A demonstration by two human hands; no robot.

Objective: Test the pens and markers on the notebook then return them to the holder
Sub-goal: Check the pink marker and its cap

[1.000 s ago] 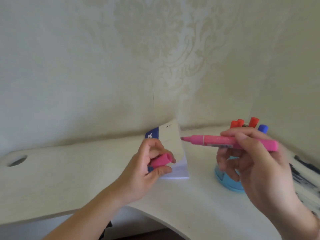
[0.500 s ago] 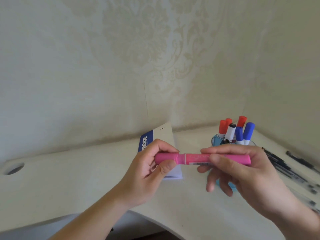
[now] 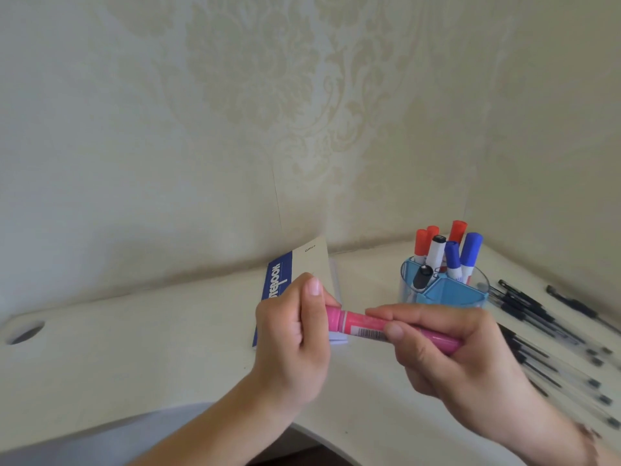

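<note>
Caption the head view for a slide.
Both hands, left hand and right hand, hold a capped pink highlighter before a blue plastic marker holder.

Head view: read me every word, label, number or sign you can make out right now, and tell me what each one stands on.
"Office": small print near the top corner of the notebook cover.
"...tebook": large white letters running up the notebook's blue band, the first letters hidden by the left hand.
Barcode on the pink marker: digits too small to read.
Labels on the markers in the holder: blurred, unreadable.
</note>
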